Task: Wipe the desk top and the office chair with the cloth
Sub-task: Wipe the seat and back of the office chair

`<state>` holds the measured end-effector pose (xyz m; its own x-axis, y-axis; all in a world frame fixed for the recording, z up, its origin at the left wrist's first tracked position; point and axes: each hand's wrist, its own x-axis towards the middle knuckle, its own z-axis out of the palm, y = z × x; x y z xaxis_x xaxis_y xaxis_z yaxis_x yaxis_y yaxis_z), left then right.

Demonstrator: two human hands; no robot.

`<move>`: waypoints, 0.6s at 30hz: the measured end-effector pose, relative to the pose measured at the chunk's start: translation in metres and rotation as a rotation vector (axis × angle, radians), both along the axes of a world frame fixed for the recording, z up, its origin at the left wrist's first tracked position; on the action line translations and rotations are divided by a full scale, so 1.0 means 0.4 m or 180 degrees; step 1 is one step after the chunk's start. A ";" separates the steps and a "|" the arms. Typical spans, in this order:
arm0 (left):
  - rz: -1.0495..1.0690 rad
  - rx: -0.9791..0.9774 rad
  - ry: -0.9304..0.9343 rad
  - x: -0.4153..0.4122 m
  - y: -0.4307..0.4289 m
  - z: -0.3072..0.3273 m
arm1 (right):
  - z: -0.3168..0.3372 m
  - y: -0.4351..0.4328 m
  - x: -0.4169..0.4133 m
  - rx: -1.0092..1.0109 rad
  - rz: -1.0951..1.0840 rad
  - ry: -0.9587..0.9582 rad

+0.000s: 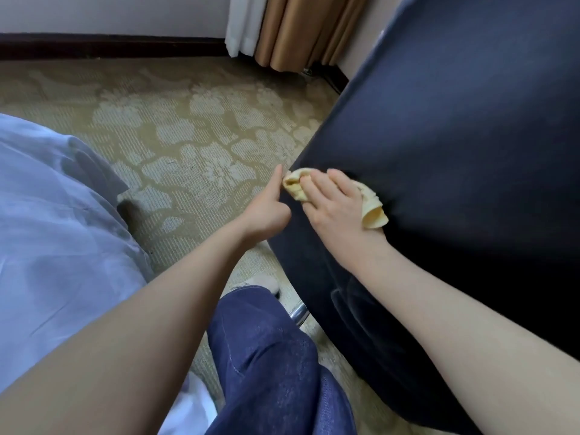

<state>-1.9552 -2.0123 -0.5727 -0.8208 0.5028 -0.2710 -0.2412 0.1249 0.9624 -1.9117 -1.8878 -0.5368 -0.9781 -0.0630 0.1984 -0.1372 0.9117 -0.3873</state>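
Chair-wiping is in hand; the right hand (pixel 332 202) presses the cloth (pixel 373 213) flat-fingered against the chair (pixel 455 136) near its left edge; the left hand (pixel 266 211) grips that edge, steadying it; next, I judge, sweep the cloth right across the remaining fabric.

The office chair (pixel 455 136) on the right is covered in dark navy fabric – matt, with a fine weave. The cloth (pixel 373 211) on it is soft yellow textile, crumpled. Low in the middle, a chair leg (pixel 299 312) is glossy metal. The carpet (pixel 188 136) is rough and ribbed; the curtain (pixel 298 29) at the top has a slight sheen; the trousers (pixel 266 356) are denim
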 end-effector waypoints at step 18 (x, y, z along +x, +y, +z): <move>-0.0303 -0.0684 0.0509 0.160 -0.077 0.065 | 0.035 0.183 0.447 0.4437 0.1403 -0.1849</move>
